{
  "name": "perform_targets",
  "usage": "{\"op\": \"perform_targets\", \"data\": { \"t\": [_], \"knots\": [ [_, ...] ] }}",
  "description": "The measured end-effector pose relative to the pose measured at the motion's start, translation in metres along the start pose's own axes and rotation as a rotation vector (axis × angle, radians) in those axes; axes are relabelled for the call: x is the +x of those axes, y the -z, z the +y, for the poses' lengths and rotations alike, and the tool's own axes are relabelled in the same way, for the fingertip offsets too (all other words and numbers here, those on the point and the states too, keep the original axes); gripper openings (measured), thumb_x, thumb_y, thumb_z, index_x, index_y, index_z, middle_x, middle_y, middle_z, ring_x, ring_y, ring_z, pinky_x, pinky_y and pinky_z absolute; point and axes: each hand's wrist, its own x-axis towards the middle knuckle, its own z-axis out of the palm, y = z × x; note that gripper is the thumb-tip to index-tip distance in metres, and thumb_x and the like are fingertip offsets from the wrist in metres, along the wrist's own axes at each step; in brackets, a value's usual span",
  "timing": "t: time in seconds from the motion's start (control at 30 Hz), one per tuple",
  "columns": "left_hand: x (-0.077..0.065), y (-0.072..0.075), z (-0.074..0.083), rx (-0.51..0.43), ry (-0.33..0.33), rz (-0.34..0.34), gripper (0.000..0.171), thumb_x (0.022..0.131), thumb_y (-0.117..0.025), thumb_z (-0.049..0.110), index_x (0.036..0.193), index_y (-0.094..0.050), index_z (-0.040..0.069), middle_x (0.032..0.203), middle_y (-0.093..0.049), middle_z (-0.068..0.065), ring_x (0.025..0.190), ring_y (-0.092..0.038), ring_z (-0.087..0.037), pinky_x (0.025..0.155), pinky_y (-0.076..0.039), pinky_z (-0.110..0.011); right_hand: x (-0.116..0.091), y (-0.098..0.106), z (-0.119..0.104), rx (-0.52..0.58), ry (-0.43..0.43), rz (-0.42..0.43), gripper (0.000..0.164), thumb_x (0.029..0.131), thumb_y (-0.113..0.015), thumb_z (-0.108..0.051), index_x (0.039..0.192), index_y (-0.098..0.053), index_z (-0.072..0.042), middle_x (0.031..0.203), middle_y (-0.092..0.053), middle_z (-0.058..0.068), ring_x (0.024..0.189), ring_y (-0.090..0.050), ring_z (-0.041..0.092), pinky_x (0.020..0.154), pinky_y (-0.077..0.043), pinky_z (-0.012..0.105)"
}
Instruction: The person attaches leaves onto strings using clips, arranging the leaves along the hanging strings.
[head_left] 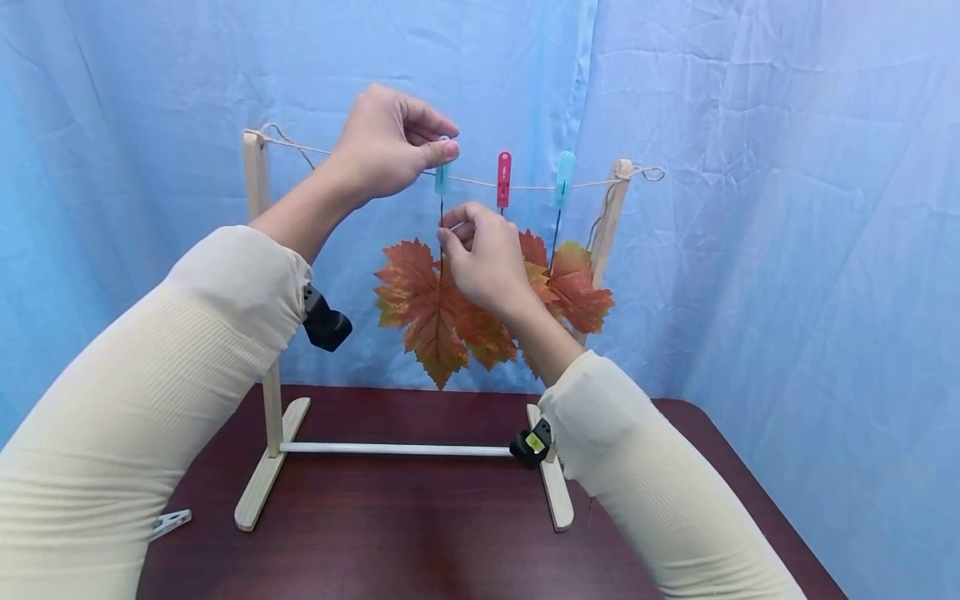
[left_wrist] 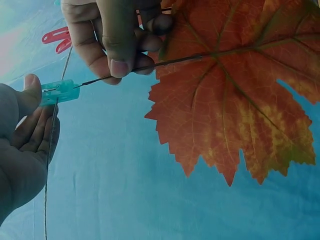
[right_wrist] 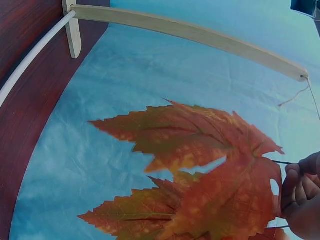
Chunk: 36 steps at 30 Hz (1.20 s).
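Observation:
At the string [head_left: 472, 181], my left hand [head_left: 393, 146] pinches a teal clothespin [head_left: 442, 179] between thumb and fingers. In the left wrist view the teal clothespin [left_wrist: 62, 91] sits across the string, and the tip of a dark stem [left_wrist: 175, 61] meets its lower end. Just below, my right hand [head_left: 487, 260] pinches that stem, which belongs to an orange-red maple leaf [head_left: 435, 312] hanging under the fingers. The right wrist view shows the leaf [right_wrist: 235, 200] beside the right hand [right_wrist: 302, 197], overlapping another leaf.
A red clothespin [head_left: 504, 179] and another teal clothespin [head_left: 564, 180] hold more leaves [head_left: 577, 292] to the right. Wooden posts [head_left: 257, 175] carry the string, joined low by a white rod [head_left: 397, 449]. A pale clothespin [head_left: 172, 522] lies on the dark table [head_left: 390, 533].

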Motion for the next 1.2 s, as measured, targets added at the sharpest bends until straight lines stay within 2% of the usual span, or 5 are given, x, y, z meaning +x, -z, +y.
{"op": "perform_targets", "data": {
  "t": [0.17, 0.4, 0.6, 0.83, 1.2],
  "knots": [
    [-0.0003, -0.0018, 0.0000, 0.004, -0.010, 0.006, 0.030, 0.098, -0.071, 0.026, 0.121, -0.076, 0.008, 0.110, -0.076, -0.007, 0.097, -0.071, -0.012, 0.089, -0.056, -0.028, 0.0018, 0.0017, 0.0009, 0.017, 0.006, 0.019, 0.018, 0.103, -0.062, -0.013, 0.114, -0.067, 0.000, 0.094, -0.072, 0.011, 0.079, -0.066, 0.018, 0.073, -0.057, 0.031],
    [-0.0015, -0.0060, -0.0005, -0.006, -0.009, 0.010, 0.030, 0.098, -0.071, 0.026, 0.121, -0.075, 0.007, 0.109, -0.076, -0.008, 0.097, -0.071, -0.014, 0.090, -0.056, -0.028, 0.0047, 0.0014, 0.0000, 0.067, -0.004, 0.042, 0.020, 0.103, -0.063, -0.013, 0.116, -0.067, 0.001, 0.093, -0.072, 0.012, 0.078, -0.067, 0.018, 0.068, -0.056, 0.030],
    [-0.0022, -0.0056, 0.0009, 0.038, -0.022, -0.038, 0.034, 0.098, -0.071, 0.028, 0.124, -0.074, 0.006, 0.112, -0.075, -0.008, 0.101, -0.070, -0.015, 0.093, -0.055, -0.030, 0.0056, 0.0014, -0.0006, 0.074, -0.011, 0.066, 0.019, 0.103, -0.064, -0.014, 0.114, -0.068, 0.001, 0.092, -0.072, 0.010, 0.078, -0.067, 0.017, 0.069, -0.056, 0.028],
    [-0.0019, -0.0010, 0.0008, 0.085, -0.052, -0.101, 0.038, 0.100, -0.069, 0.029, 0.129, -0.071, 0.004, 0.121, -0.073, -0.009, 0.111, -0.069, -0.018, 0.098, -0.053, -0.034, 0.0060, 0.0014, -0.0001, 0.056, -0.028, 0.055, 0.020, 0.104, -0.063, -0.015, 0.115, -0.068, 0.001, 0.093, -0.073, 0.011, 0.078, -0.068, 0.017, 0.067, -0.055, 0.029],
    [-0.0017, 0.0033, -0.0031, 0.078, -0.047, -0.120, 0.044, 0.099, -0.070, 0.034, 0.131, -0.069, 0.003, 0.123, -0.072, -0.011, 0.115, -0.068, -0.020, 0.099, -0.053, -0.036, 0.0029, 0.0015, 0.0036, 0.040, -0.038, 0.047, 0.020, 0.103, -0.064, -0.018, 0.113, -0.070, -0.002, 0.098, -0.075, 0.010, 0.084, -0.069, 0.016, 0.076, -0.058, 0.031]
  ]
}}
